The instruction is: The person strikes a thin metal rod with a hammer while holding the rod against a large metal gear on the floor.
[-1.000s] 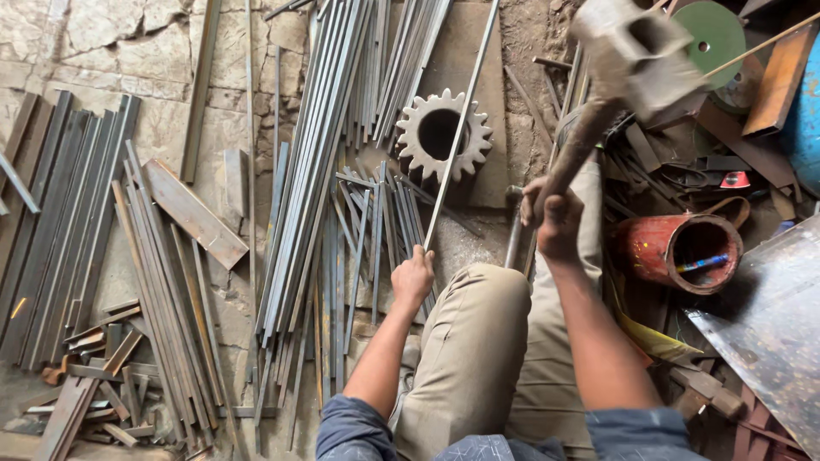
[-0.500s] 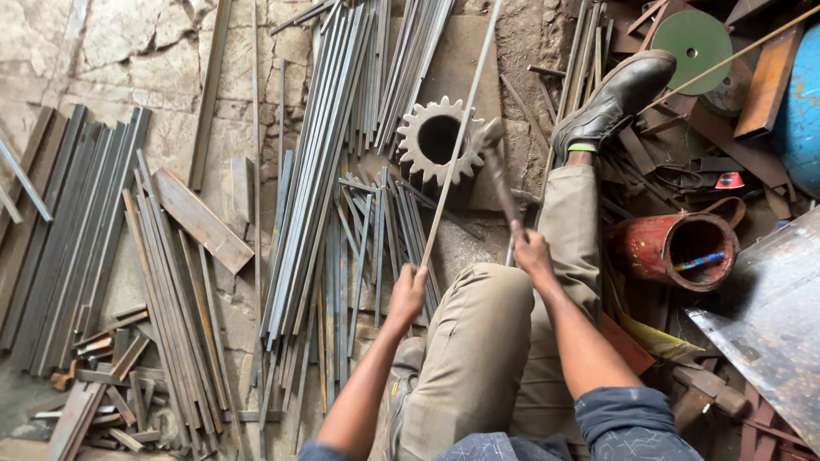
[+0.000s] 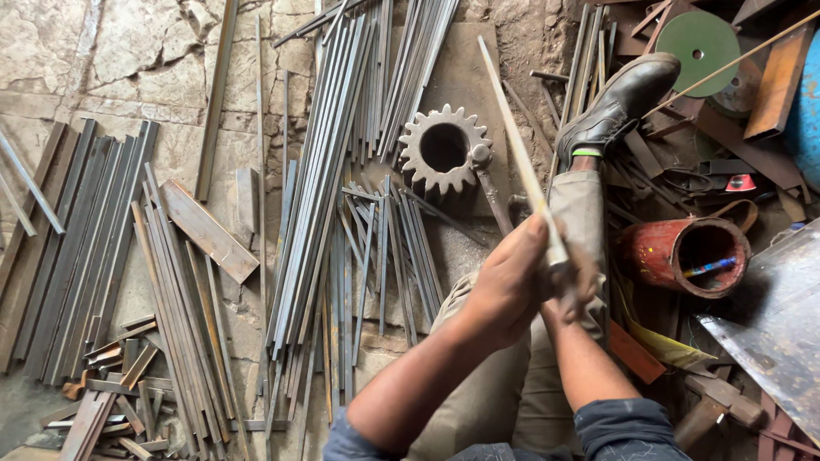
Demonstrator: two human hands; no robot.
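On the far left, flat steel strips (image 3: 77,248) lie side by side on the stone floor (image 3: 102,51), too many and too overlapped to count. Next to them a short flat plate (image 3: 209,230) lies slantwise across another bundle. Further right, a long sheaf of thin bars (image 3: 329,171) runs up the floor, and one toothed gear wheel (image 3: 444,149) rests flat just beside its upper end.

Right of the gear, one thin pale rod (image 3: 521,162) slants up and away from the person. Its lower end sits inside the left hand (image 3: 504,286), whose fingers (image 3: 534,230) are clenched round it. The right hand (image 3: 576,282) lies just behind, touching the left and closed on the same rod, though its grip is partly hidden and blurred.

One black boot (image 3: 619,98) on the outstretched leg rests among scrap. To the right, one red can (image 3: 683,256) lies on its side, mouth toward the camera, and one green disc (image 3: 699,41) lies above it.
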